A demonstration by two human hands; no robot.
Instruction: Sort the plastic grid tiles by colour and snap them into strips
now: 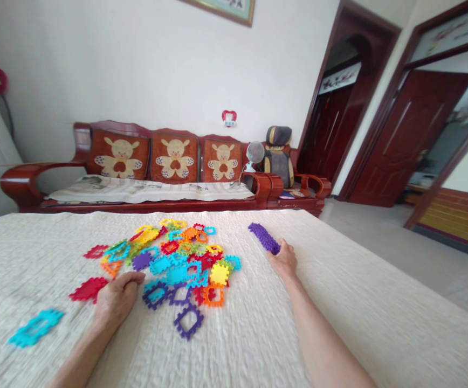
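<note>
While my right hand [284, 262] is clamped on the near end of a purple, knobbly plastic stack [263, 237] stretching beyond its fingers, my left hand [116, 298] curls beside a red, notched plastic piece [87, 290], its grip impossible to tell.

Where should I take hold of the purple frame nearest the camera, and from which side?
Likely best: pinch the purple frame by its near rim, coming from the near side, away from the other pieces crowding its far side. It seems to lie flat with an open middle, so one fingertip inside that opening should help.
</note>
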